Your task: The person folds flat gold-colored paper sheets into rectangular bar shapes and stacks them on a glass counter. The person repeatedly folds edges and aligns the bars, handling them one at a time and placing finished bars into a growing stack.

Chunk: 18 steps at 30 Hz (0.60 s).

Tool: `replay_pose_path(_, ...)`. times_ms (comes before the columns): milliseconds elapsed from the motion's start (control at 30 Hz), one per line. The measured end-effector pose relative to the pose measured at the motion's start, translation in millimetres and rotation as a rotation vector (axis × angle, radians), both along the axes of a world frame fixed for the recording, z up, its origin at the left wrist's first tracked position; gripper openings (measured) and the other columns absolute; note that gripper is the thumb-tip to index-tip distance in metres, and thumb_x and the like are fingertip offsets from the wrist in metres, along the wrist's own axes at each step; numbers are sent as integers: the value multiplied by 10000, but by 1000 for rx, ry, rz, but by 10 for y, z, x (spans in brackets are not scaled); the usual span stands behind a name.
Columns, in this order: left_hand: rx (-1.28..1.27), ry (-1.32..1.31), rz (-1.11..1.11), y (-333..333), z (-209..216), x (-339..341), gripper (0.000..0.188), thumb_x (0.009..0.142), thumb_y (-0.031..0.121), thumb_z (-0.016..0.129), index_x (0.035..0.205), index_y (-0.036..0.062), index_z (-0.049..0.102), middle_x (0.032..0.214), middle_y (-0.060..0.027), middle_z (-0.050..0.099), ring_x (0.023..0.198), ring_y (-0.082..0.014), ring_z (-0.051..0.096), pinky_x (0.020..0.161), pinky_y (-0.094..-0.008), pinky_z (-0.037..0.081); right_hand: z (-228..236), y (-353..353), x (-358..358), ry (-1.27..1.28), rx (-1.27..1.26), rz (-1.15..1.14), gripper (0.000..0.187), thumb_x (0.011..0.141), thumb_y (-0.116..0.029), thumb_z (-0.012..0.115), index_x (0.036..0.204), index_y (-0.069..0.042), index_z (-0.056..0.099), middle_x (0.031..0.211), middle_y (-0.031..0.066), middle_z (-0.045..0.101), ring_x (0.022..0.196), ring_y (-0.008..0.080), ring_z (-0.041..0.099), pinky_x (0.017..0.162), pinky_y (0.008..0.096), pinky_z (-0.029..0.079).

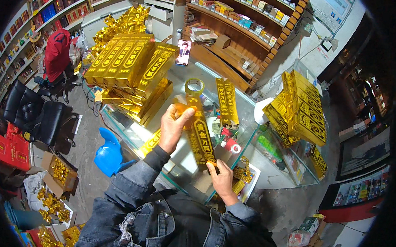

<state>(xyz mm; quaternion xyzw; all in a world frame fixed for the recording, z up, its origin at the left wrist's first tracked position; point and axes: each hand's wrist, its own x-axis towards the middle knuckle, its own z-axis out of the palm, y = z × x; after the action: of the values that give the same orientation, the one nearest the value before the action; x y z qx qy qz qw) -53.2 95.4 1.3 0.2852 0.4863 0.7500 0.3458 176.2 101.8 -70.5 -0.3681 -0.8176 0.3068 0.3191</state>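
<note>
My left hand (174,126) is closed at the far end of a long gold box (200,139) with dark printed patterns. My right hand (223,180) pinches the box's near corner, so it hangs tilted between both hands over the glass counter (177,176). Orange coverings show at the fingertips of both hands. The far end of the box is blurred. Just beyond it lies a roll of yellowish tape (194,86). A flat gold carton piece (227,102) rests on the glass to the right, above a red-and-white roll (232,146).
Gold boxes are piled in a tall stack (120,61) at left, and another stack (304,106) stands at right. A lit phone (184,52) leans at the back. Beside the counter are a blue plastic seat (109,152) and a black office chair (33,110).
</note>
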Motion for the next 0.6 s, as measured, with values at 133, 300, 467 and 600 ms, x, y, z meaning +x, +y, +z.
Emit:
replay_pose_path(133,-98,419,-12,-46,-118,351,611,841,237,792,1284,5,443,1145,-95,588,1024,-186,584,911,-338,485,-73,-20,-106,-201,322,-12,358,892,-109,665,1209,24,565,1118,203,626,966,354,588,808,423,502)
replay_pose_path(300,13,550,-121,-170,-284,449,570,867,216,751,1281,4,421,1112,-172,619,1014,-288,633,894,-380,498,405,83,-133,180,128,105,590,888,-85,642,1424,10,414,1460,230,424,1101,339,562,940,400,483)
replay_pose_path(467,-11,957,-222,-289,-328,501,732,846,191,756,1414,11,330,1229,-219,480,1158,-384,507,1015,-418,409,1135,343,-46,-9,458,193,329,839,13,648,1167,-6,633,1256,156,603,1071,344,594,922,425,490)
replay_pose_path(600,65,991,-93,-393,-262,536,875,807,172,806,1485,31,270,1241,-218,476,1121,-401,530,974,-430,451,1346,316,-89,44,515,266,214,781,28,700,987,-4,651,1139,121,645,995,326,628,837,402,530)
